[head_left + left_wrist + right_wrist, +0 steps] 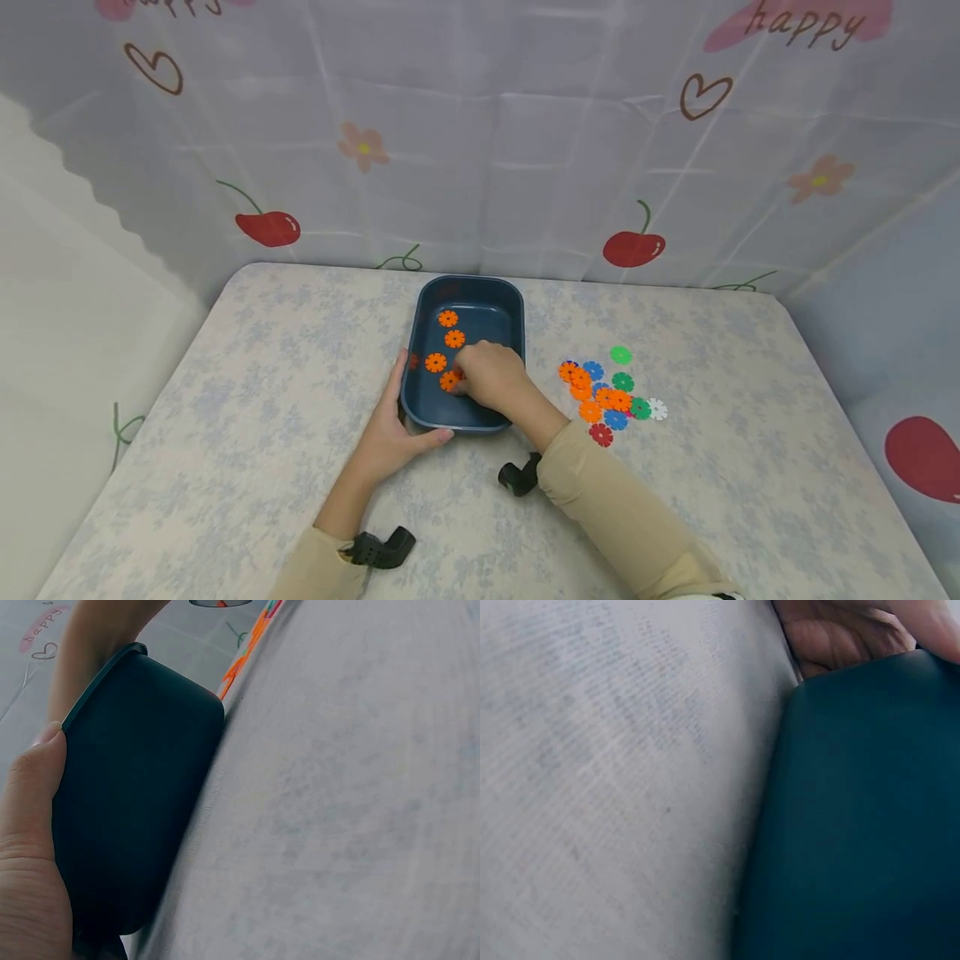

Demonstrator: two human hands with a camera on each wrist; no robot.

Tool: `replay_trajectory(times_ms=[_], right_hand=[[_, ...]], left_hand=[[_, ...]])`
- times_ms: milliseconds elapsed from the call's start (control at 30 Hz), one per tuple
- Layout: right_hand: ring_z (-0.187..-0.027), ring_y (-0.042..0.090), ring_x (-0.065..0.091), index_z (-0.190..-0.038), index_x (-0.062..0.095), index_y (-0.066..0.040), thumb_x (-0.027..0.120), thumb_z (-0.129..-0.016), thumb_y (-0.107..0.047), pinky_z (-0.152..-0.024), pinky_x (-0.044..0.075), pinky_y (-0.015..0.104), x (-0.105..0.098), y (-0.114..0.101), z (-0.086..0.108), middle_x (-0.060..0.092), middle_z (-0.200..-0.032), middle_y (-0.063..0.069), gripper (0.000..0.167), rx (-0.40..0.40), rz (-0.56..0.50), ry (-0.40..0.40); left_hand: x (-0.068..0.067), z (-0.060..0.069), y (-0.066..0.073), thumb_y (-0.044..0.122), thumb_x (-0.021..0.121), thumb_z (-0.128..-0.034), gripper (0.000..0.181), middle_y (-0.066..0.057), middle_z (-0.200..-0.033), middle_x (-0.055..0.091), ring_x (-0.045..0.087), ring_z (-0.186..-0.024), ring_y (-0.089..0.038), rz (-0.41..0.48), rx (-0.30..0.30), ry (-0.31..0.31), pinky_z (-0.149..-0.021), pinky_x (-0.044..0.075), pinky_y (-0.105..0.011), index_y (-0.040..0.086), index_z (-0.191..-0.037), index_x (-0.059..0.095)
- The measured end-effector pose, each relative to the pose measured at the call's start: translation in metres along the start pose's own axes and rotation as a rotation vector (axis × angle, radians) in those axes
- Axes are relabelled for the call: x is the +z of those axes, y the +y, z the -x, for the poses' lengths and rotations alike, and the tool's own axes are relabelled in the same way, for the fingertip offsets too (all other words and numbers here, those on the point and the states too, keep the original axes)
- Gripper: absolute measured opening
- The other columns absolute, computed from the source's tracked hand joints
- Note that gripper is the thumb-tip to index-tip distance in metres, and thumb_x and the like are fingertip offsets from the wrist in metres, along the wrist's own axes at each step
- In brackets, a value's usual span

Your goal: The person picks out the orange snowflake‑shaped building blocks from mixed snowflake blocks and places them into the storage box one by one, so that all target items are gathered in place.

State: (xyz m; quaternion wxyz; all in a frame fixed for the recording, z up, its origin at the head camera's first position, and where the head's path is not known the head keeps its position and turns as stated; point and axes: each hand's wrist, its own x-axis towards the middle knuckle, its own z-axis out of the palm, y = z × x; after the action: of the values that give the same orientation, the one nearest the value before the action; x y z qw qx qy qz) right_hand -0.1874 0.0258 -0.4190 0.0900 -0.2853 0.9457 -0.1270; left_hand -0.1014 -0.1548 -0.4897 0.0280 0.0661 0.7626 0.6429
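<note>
A dark blue rectangular bin (471, 423) stands on the table. My left hand (386, 437) holds its near left corner, fingers along the left side and thumb by the front rim. In the left wrist view the thumb (34, 784) lies at the rim. My right hand (491, 377) reaches inside with curled fingers and pinches an orange notched plastic disc (448, 382) at the bin floor; the fingertips are partly hidden. Three other orange discs (436, 362) lie apart along the bin's left half. The right wrist view shows mostly the bin's outer wall (855, 817).
Right of the bin lies a loose pile of notched discs (604, 398) in orange, blue, green, red and white, some overlapping. A patterned cloth covers the table (247, 400). Behind it hangs a printed curtain (480, 167). Each wrist carries a black camera mount (384, 550).
</note>
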Motion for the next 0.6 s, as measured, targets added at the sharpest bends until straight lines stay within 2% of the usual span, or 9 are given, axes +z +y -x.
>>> replay_trajectory(times_ms=[200,367,500,600], right_hand=[[-0.069,0.008,0.063,-0.108,0.078,-0.014,0.076,-0.088,-0.033,-0.062,0.053,0.026,-0.016,0.001,0.011,0.074,-0.084,-0.004,0.028,-0.024,-0.057,0.068],[-0.069,0.007,0.058,-0.115,0.075,-0.016,0.073,-0.090,-0.037,-0.062,0.051,0.024,-0.037,0.008,0.029,0.069,-0.084,-0.007,0.032,-0.022,-0.069,0.172],[-0.072,0.010,0.057,-0.118,0.074,-0.019,0.073,-0.090,-0.038,-0.061,0.048,0.025,-0.049,0.022,0.050,0.067,-0.086,-0.008,0.033,0.030,-0.087,0.245],[-0.071,0.011,0.056,-0.121,0.072,-0.019,0.074,-0.090,-0.037,-0.059,0.046,0.025,-0.055,0.038,0.067,0.066,-0.086,-0.007,0.037,0.082,-0.114,0.262]], left_hand=[[0.000,0.000,0.000,0.022,0.088,-0.0759,0.124,0.013,-0.167,0.002,0.009,-0.154,-0.014,0.002,0.004,0.011,-0.124,0.018,-0.049,0.029,-0.161,-0.002],[0.001,0.000,0.000,0.024,0.088,-0.0751,0.124,0.009,-0.168,0.002,0.008,-0.154,-0.016,-0.026,0.014,0.013,-0.123,0.018,-0.053,0.029,-0.161,-0.001],[0.001,0.000,-0.001,0.025,0.089,-0.0744,0.125,0.007,-0.168,0.001,0.006,-0.154,-0.016,-0.036,0.015,0.015,-0.124,0.016,-0.054,0.028,-0.161,-0.002],[0.000,0.000,-0.001,0.025,0.089,-0.0745,0.126,0.008,-0.168,0.000,0.004,-0.155,-0.016,-0.032,0.011,0.013,-0.124,0.015,-0.054,0.028,-0.161,-0.002]])
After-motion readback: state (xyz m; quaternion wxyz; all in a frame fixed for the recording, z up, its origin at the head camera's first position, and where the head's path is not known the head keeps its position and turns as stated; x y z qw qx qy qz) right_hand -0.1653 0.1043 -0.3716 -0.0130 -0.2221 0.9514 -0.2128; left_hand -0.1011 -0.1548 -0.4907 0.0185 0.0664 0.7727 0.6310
